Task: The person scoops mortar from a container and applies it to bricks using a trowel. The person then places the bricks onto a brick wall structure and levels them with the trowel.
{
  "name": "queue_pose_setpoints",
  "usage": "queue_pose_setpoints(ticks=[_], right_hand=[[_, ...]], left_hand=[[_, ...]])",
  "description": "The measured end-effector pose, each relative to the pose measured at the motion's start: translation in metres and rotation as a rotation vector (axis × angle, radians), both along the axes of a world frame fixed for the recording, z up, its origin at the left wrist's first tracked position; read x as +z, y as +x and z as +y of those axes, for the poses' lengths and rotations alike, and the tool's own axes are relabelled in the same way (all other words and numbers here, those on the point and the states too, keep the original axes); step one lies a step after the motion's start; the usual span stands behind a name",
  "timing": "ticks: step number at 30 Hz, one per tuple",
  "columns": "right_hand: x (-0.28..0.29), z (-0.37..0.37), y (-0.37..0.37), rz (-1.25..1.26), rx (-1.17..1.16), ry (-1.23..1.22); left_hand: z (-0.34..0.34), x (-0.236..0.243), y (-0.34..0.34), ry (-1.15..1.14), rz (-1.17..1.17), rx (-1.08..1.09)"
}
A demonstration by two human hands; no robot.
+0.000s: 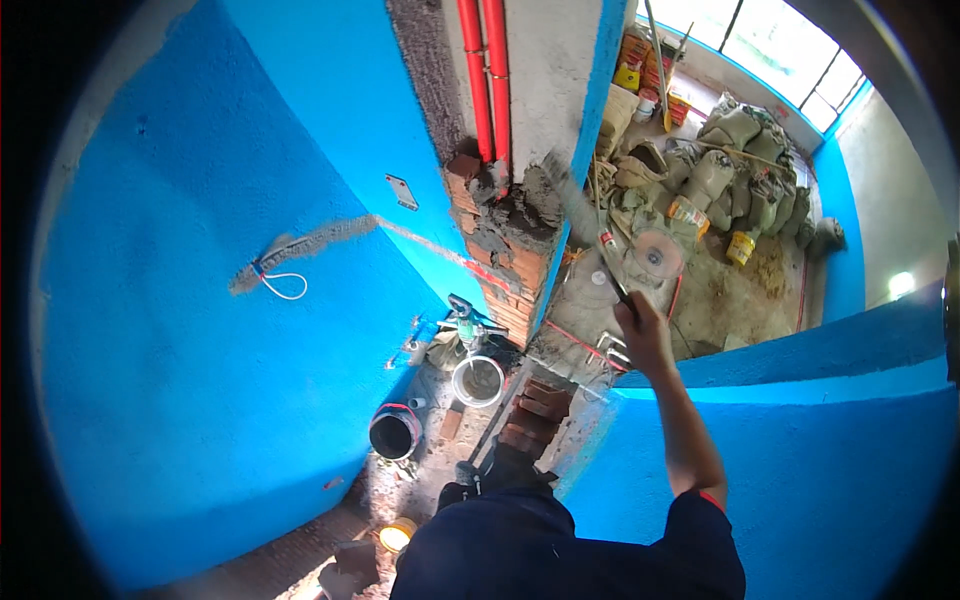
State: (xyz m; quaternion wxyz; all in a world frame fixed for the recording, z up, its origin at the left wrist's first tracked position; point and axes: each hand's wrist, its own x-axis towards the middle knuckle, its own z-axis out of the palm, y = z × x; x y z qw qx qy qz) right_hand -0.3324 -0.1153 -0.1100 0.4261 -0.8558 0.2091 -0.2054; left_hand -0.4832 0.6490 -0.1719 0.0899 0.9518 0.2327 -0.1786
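Head cam, looking down: our R hand (645, 330), arm stretched fwd, is closed round the dark handle of a long, thin tool (608, 246). The tool slants up and away to the left of that hand; its blurred grey far end overlaps the edge of a brick pillar (510, 290) topped w/ lumpy grey mortar (533, 208). We can't tell if it touches. L hand is out of view, so we can't tell its state.

Two red pipes (477, 90) run up from the pillar. Blue walls (250, 420) fill the left side & lower right; a rough grey strip (330, 238) on the left one has a white cable loop (290, 297) hanging from it. On the floor (425, 485), left of the pillar's foot: a white bucket (478, 405), a green power tool (463, 328) angled toward it, & a dark pail (397, 407) w/ a reddish rim. Loose bricks (540, 405) lie nearer us. Past the pillar, on the right, another area has piled sacks (710, 180) (slumped, greyish) under a bright window (780, 45).

The tool's tip is too smeared to say what kind it is; the fisheye's black rim cuts off the corners, & our dark clothing (560, 550) hides the bottom centre.
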Motion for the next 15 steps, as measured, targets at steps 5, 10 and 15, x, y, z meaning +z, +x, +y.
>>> queue_pose_setpoints(ticks=[5, 10, 15], right_hand=[[0.017, -0.042, -0.028, 0.299, 0.089, -0.43], [0.022, -0.054, -0.013, 0.386, 0.123, -0.529], [0.032, -0.065, 0.008, 0.462, 0.141, -0.536]], left_hand=[[-0.044, 0.029, 0.011, -0.229, 0.093, 0.154], [-0.023, 0.004, -0.012, -0.091, 0.147, 0.156], [-0.012, -0.016, -0.028, 0.046, 0.108, 0.037]])
